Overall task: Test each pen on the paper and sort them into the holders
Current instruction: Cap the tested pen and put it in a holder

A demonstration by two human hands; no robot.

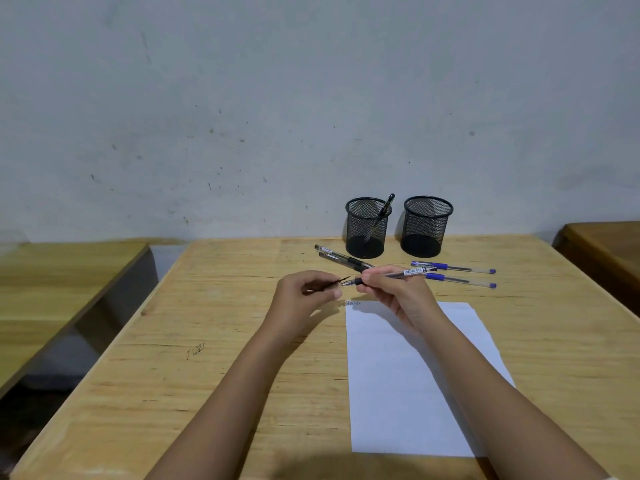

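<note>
The pen point(412, 273) is held in the air above the far end of the paper point(415, 375), lying nearly level with its tip pointing left. The right hand point(391, 292) grips it near the tip, fingers curled round the barrel. The left hand point(301, 296) pinches the thin dark cap point(341, 281), which sits just off the pen's tip; whether they touch is unclear. A small scribble point(353, 303) marks the paper's far left corner. Behind the hands two black pens point(341, 257) lie side by side on the table point(207, 341), and two blue pens point(453, 268) lie to the right. At the table's far edge stand the left holder point(366, 228), with one dark pen point(384, 211) leaning inside, and the right holder point(425, 226) just beside it
</note>
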